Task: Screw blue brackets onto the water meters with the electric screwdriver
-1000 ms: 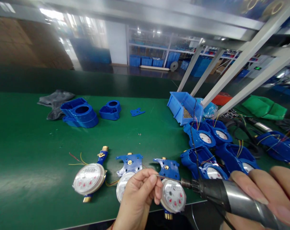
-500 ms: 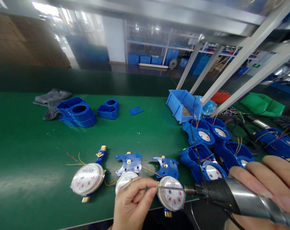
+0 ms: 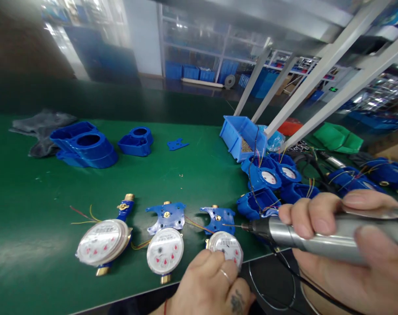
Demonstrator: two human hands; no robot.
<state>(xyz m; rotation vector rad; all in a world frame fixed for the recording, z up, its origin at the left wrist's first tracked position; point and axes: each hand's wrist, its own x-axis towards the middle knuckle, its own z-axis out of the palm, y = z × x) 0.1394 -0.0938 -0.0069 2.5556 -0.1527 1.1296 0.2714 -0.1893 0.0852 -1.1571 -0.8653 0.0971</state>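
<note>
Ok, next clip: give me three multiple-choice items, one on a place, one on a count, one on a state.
1. Where does the left hand rest?
A. on the rightmost meter
B. on the grey cloth
C. in the blue bin

2. How many meters lie in the front row with white dials facing up?
A. one
B. three
C. five

3. The right hand is
A. open and flat
B. closed round the silver screwdriver
C. out of view

Answers: 1 A, fingers lie on its dial; 2 B, three dials side by side; 3 B, fingers wrap the barrel.

Right hand (image 3: 346, 249) grips electric screwdriver (image 3: 317, 234); left hand (image 3: 212, 288) steadies water meter (image 3: 225, 246)
</note>
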